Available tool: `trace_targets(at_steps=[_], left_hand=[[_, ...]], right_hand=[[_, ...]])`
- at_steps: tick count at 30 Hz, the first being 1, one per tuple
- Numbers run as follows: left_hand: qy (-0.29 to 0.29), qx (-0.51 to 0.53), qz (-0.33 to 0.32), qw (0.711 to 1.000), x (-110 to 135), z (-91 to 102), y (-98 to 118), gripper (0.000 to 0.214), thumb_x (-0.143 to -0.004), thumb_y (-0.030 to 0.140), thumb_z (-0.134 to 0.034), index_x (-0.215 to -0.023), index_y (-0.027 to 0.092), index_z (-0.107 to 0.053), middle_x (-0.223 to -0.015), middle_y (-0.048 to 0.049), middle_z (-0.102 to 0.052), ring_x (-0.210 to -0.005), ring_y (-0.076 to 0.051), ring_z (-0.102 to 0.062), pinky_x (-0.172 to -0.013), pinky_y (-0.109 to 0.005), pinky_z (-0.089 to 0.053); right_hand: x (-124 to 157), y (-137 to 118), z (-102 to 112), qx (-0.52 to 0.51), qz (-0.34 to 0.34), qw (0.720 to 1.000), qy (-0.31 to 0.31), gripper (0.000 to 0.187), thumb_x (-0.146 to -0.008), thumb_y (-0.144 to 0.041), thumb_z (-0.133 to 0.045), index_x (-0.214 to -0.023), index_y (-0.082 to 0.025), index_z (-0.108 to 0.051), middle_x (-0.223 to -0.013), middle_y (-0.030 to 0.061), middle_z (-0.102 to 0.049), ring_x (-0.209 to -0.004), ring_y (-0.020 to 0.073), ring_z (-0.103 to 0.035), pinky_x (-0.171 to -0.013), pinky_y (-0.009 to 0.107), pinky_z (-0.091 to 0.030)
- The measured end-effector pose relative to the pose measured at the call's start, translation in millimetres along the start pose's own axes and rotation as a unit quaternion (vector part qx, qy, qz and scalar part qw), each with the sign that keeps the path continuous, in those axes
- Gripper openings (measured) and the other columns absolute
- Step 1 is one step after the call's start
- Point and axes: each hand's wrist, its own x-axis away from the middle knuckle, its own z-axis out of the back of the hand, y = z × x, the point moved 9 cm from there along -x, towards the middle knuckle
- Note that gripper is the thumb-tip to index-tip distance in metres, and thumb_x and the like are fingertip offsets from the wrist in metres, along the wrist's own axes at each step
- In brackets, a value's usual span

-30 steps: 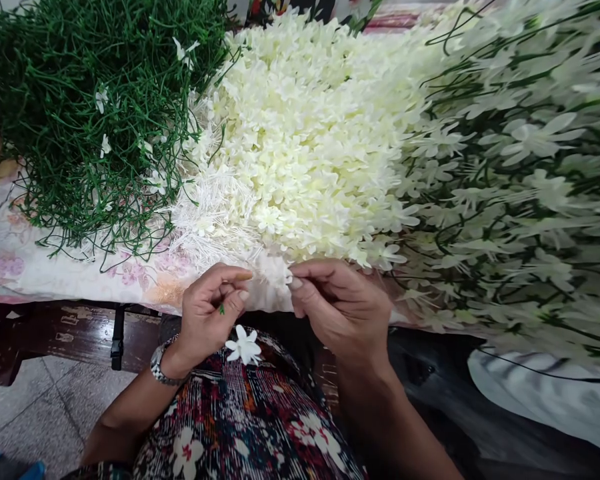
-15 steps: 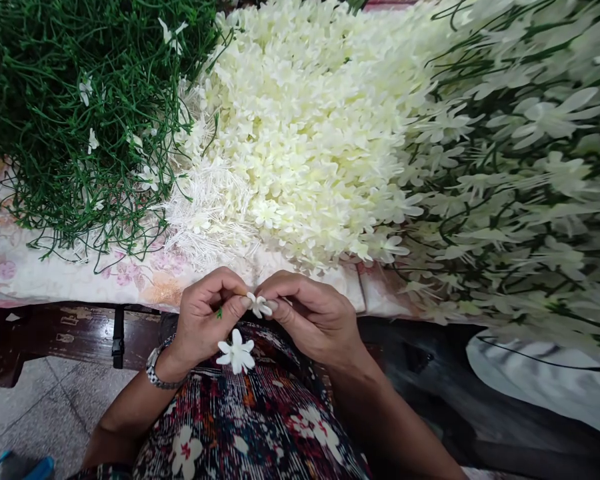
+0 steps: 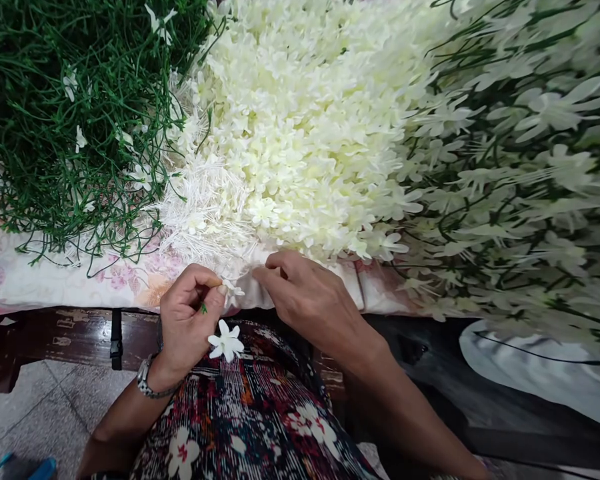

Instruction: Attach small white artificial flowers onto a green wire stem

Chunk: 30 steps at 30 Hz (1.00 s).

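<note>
My left hand [image 3: 187, 323] is closed in a pinch on an artificial flower sprig. One white blossom [image 3: 235, 289] sits at the thumb and fingertip, seen from the side. Below the hand hangs another open white blossom [image 3: 226, 341], and a bit of green stem [image 3: 203, 308] shows against the palm. To the right, apart from the sprig, is my right hand [image 3: 313, 300], its fingers curled together over the cloth edge. Whatever its fingertips hold, if anything, is too small to make out. Just beyond both hands lies a heap of thin white stamens [image 3: 200, 200].
Loose cream petals [image 3: 305, 147] form a large pile in the middle. Green plastic stems [image 3: 80, 167] are heaped at left, and stemmed white flowers [image 3: 555, 113] at right. Floral cloth [image 3: 95, 287] covers the table. A black strap [image 3: 116, 340] hangs at the front edge.
My right hand has let go of the blossom and moved away, up toward the cloth. My left hand, still holding the sprig, has shifted left.
</note>
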Motion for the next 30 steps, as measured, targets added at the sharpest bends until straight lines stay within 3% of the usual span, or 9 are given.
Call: trace_targets(at_steps=[5,8,10,13,15,16,19,22,30], left_hand=[[0.000,0.018,0.016,1.000,0.7,-0.3,-3.4,0.004,-0.074,0.018,-0.056,-0.072,0.015,-0.054,-0.066,0.0018,-0.050,-0.057,-0.007,-0.046,-0.052,-0.017,-0.037],[0.006,0.052,0.040,0.998,1.4,-1.9,-6.2,0.006,-0.074,0.019,-0.057,-0.072,0.015,-0.054,-0.062,0.0028,-0.049,-0.050,-0.006,-0.043,-0.046,-0.016,-0.036],[0.009,0.071,0.050,0.996,1.8,-3.6,-7.1,0.007,-0.073,0.021,-0.058,-0.071,0.015,-0.054,-0.059,0.0035,-0.048,-0.047,-0.005,-0.041,-0.043,-0.016,-0.034],[0.020,0.081,0.066,0.994,2.4,-5.3,-9.0,0.009,-0.071,0.021,-0.059,-0.069,0.015,-0.054,-0.058,0.0038,-0.047,-0.045,-0.005,-0.040,-0.041,-0.016,-0.032],[0.024,0.091,0.080,0.992,3.4,-7.0,-11.6,0.009,-0.071,0.021,-0.060,-0.069,0.015,-0.054,-0.057,0.0040,-0.046,-0.045,-0.004,-0.038,-0.042,-0.016,-0.032],[0.021,0.101,0.089,0.991,4.0,-8.7,-12.9,0.010,-0.071,0.022,-0.060,-0.068,0.015,-0.053,-0.056,0.0042,-0.046,-0.045,-0.004,-0.038,-0.042,-0.016,-0.032],[0.001,0.148,0.120,0.982,6.4,-16.4,-17.3,0.011,-0.072,0.023,-0.060,-0.068,0.015,-0.053,-0.053,0.0053,-0.043,-0.043,-0.003,-0.035,-0.040,-0.015,-0.032],[-0.016,0.193,0.160,0.968,9.3,-23.9,-22.3,0.014,-0.071,0.026,-0.060,-0.067,0.015,-0.052,-0.049,0.0062,-0.041,-0.040,-0.003,-0.032,-0.038,-0.015,-0.030],[-0.032,0.276,0.201,0.939,12.2,-33.1,-25.9,0.014,-0.069,0.023,-0.063,-0.065,0.014,-0.052,-0.045,0.0085,-0.038,-0.035,0.000,-0.027,-0.037,-0.014,-0.029]], right_hand=[[2.3,3.5,8.1,-0.027,0.006,0.997,0.075,0.015,-0.078,-0.008,-0.044,-0.081,-0.016,-0.055,-0.075,0.0041,-0.054,-0.070,0.0119,-0.051,-0.061,0.023,-0.043],[7.7,12.0,18.8,-0.108,-0.036,0.985,0.133,0.012,-0.075,-0.009,-0.049,-0.082,-0.017,-0.054,-0.075,0.0031,-0.056,-0.071,0.0114,-0.053,-0.063,0.024,-0.045],[12.1,19.9,27.1,-0.212,-0.089,0.958,0.171,0.012,-0.073,-0.009,-0.052,-0.080,-0.019,-0.053,-0.071,0.0010,-0.056,-0.067,0.0109,-0.054,-0.060,0.024,-0.045],[16.4,24.6,30.4,-0.397,-0.156,0.883,0.197,0.013,-0.071,-0.009,-0.055,-0.077,-0.020,-0.053,-0.069,-0.0007,-0.056,-0.064,0.0109,-0.055,-0.055,0.024,-0.044],[14.7,17.0,29.7,-0.477,-0.150,0.843,0.197,0.014,-0.071,-0.008,-0.055,-0.079,-0.020,-0.053,-0.070,-0.0007,-0.057,-0.065,0.0112,-0.056,-0.056,0.025,-0.046],[12.9,11.7,29.6,-0.494,-0.135,0.836,0.197,0.016,-0.071,-0.007,-0.055,-0.080,-0.020,-0.054,-0.071,-0.0004,-0.058,-0.067,0.0114,-0.056,-0.058,0.026,-0.046],[10.6,3.0,29.5,-0.461,-0.102,0.852,0.226,0.018,-0.070,-0.005,-0.056,-0.082,-0.019,-0.055,-0.076,0.0009,-0.059,-0.074,0.0124,-0.057,-0.063,0.028,-0.047],[11.4,5.9,22.2,-0.408,-0.117,0.871,0.246,0.016,-0.070,-0.008,-0.057,-0.080,-0.020,-0.056,-0.080,0.0015,-0.059,-0.076,0.0129,-0.057,-0.065,0.029,-0.047],[16.5,11.7,15.3,-0.387,-0.132,0.872,0.267,0.014,-0.070,-0.011,-0.058,-0.079,-0.021,-0.057,-0.078,0.0012,-0.059,-0.075,0.0134,-0.058,-0.065,0.029,-0.047]])
